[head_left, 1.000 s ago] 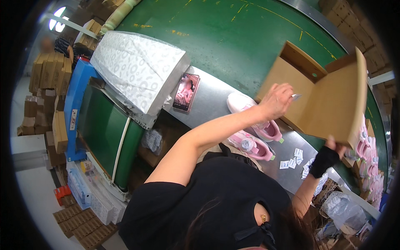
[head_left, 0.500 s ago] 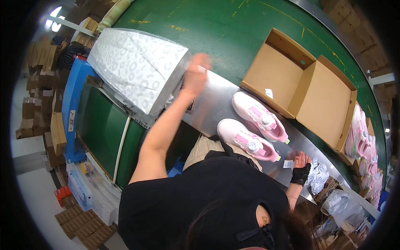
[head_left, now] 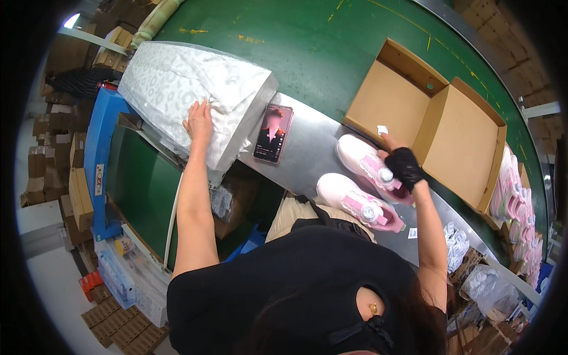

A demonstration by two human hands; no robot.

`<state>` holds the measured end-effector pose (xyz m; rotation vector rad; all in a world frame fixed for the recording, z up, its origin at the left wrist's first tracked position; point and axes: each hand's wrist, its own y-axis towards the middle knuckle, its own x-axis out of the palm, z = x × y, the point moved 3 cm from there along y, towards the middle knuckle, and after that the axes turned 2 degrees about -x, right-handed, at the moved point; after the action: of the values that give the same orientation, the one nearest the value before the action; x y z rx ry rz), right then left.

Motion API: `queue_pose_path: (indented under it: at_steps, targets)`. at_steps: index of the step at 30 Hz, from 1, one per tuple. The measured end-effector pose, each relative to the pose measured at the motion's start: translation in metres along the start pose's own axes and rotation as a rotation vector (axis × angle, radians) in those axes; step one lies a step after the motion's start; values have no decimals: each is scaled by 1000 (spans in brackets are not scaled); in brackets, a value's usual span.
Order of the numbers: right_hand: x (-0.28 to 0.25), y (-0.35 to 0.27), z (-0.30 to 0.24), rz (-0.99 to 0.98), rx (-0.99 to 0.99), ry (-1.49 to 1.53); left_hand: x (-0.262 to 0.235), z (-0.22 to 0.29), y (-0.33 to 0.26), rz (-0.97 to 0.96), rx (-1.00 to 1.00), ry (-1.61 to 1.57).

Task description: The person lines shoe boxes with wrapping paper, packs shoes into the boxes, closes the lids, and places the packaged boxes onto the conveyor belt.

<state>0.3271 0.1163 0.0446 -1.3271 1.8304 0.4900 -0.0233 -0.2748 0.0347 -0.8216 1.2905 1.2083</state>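
My left hand (head_left: 200,120) lies on a stack of white patterned wrapping paper (head_left: 171,89), its fingers spread. By its fingertips the top sheet is creased and lifted into folds. My right hand (head_left: 403,167), in a black fingerless glove, hovers over the rear of the farther pink-and-white sneaker (head_left: 359,152). Its index finger stretches toward a small white packet (head_left: 383,129) at the open shoe box (head_left: 461,133); thumb and index are apart. Whether the hand touches the sneaker is hidden. The second sneaker (head_left: 343,192) sits nearer to me.
A phone (head_left: 273,133) with a lit screen lies on the metal table edge (head_left: 307,130), right of the paper. Another small packet (head_left: 412,233) and crumpled paper (head_left: 457,245) are near my right forearm. More pink shoes (head_left: 513,195) stand at far right. A blue frame (head_left: 102,160) rises at left.
My left hand has moved left from beside the phone onto the paper, which is now rumpled. My right hand has moved up and left from the table edge to the sneaker. Both sneakers have shifted slightly.
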Motion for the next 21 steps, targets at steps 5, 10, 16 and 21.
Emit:
queue_pose_path:
  at_steps: [5, 10, 16, 21]
  targets:
    - [14, 12, -9, -159, 46, -58, -58, -29, 22, 309, -126, -112]
    - [15, 14, -12, -156, 22, -41, -199, 16, 24, 797, 11, -271]
    - [-3, 6, -44, 61, -223, 104, -256, 195, -33, 310, 410, -937]
    - [-94, -50, -162, 135, -439, 266, -255, 313, -86, 386, 997, -514]
